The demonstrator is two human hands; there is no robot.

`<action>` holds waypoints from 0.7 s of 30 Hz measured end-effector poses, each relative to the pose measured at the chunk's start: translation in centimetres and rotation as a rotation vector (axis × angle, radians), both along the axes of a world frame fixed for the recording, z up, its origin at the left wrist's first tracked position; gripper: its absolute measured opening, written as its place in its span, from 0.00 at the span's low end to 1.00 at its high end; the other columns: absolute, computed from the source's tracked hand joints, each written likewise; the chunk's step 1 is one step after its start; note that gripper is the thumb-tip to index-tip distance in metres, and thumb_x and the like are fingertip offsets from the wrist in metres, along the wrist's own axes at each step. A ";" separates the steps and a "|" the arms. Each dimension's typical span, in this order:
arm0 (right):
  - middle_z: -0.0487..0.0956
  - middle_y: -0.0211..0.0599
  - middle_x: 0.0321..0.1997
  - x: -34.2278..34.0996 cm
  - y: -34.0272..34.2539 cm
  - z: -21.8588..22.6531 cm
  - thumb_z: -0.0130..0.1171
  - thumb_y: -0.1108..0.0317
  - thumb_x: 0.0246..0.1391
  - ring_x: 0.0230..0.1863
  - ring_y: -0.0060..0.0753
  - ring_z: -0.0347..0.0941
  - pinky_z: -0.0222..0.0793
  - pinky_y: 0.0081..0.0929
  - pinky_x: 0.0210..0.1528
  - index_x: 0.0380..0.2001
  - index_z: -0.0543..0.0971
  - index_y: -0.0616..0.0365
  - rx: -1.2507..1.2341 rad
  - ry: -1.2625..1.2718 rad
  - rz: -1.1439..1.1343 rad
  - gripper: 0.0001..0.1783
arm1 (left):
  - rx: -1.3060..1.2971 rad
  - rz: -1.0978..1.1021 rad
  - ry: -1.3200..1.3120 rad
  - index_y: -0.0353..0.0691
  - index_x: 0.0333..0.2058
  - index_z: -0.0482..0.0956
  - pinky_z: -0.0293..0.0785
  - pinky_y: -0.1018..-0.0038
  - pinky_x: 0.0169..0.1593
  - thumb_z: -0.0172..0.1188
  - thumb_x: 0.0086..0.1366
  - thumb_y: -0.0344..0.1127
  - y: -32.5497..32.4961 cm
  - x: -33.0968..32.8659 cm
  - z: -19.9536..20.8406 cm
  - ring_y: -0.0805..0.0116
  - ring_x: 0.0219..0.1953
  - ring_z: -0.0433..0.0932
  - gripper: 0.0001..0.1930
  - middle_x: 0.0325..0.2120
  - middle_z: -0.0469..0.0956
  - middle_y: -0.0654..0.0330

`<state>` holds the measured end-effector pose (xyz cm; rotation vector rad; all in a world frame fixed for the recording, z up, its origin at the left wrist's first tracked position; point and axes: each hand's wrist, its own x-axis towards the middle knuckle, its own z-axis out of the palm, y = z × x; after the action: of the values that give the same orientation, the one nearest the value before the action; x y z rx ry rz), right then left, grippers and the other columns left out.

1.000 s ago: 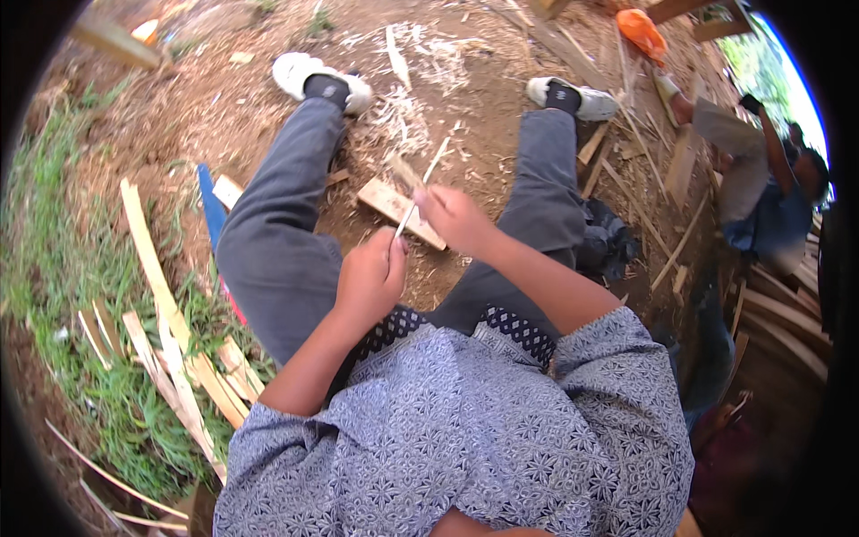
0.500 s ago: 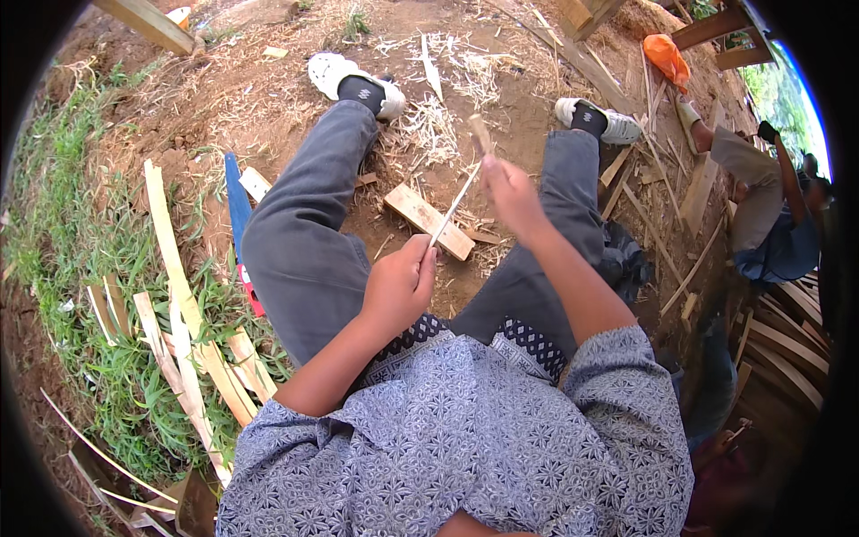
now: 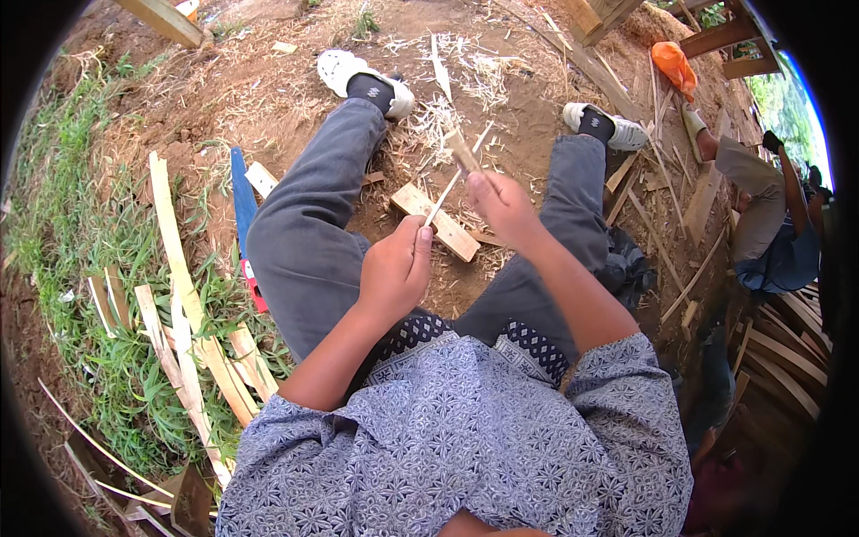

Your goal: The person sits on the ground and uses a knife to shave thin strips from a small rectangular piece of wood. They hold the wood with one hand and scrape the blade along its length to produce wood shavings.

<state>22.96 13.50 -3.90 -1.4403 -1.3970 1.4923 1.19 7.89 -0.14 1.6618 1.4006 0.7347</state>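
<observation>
Holding stick (image 3: 446,197), orange bag (image 3: 674,69) contents unclear.

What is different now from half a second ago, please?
The right hand has moved left and slightly nearer the body, and the wooden piece in it now crosses the stick in this view. Nothing was taken hold of or let go: the left hand still grips the stick. The block stayed on the ground.

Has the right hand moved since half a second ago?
Yes: the right hand has shifted left and slightly down the picture, judged against the wooden block.
</observation>
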 end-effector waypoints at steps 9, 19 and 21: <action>0.76 0.33 0.25 -1.2 -1.4 -0.5 0.49 0.47 0.72 0.29 0.25 0.70 0.66 0.30 0.34 0.37 0.79 0.62 0.009 -0.076 0.012 0.25 | -0.086 0.031 -0.101 0.36 0.39 0.76 0.67 0.67 0.32 0.45 0.79 0.37 -0.1 0.4 -0.5 0.65 0.22 0.71 0.13 0.19 0.69 0.56; 0.78 0.35 0.24 2.4 3.1 -2.1 0.49 0.50 0.73 0.27 0.30 0.72 0.68 0.37 0.32 0.38 0.80 0.63 -0.012 -0.132 -0.158 0.24 | -0.125 -0.026 -0.091 0.35 0.39 0.75 0.70 0.62 0.33 0.47 0.77 0.36 0.4 0.6 -0.7 0.52 0.25 0.76 0.12 0.22 0.75 0.49; 0.77 0.33 0.24 0.4 0.7 -3.0 0.48 0.48 0.73 0.25 0.27 0.71 0.67 0.35 0.30 0.39 0.80 0.63 0.134 -0.131 -0.021 0.26 | -0.107 -0.052 -0.097 0.35 0.39 0.75 0.69 0.68 0.34 0.46 0.78 0.36 0.5 1.0 -0.8 0.65 0.25 0.74 0.12 0.22 0.75 0.54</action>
<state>23.32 14.15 -6.89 -1.4860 -1.5251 1.2849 2.24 8.38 -0.92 1.5537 1.3014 0.6893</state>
